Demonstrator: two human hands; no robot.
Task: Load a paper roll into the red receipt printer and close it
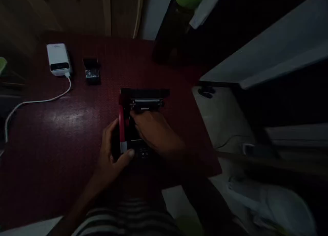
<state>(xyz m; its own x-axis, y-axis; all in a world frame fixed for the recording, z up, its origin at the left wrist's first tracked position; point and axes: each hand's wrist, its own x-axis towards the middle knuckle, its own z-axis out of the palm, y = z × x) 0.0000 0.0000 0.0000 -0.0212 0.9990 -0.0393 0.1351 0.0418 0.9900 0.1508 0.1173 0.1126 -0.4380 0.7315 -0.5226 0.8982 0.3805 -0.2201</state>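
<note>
Now left hand (110,157) (thumb spread) grips device (132,132); right hand (153,129) curled inside.

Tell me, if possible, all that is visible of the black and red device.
The black and red device lies on the red tabletop, its apparent cover raised at the far end. It looks like plastic, with a red left side, a pale near left corner and small markings on the near panel. The left hand holds its left side, thumb at the near panel; the right hand reaches into the open middle, hiding some parts.
</note>
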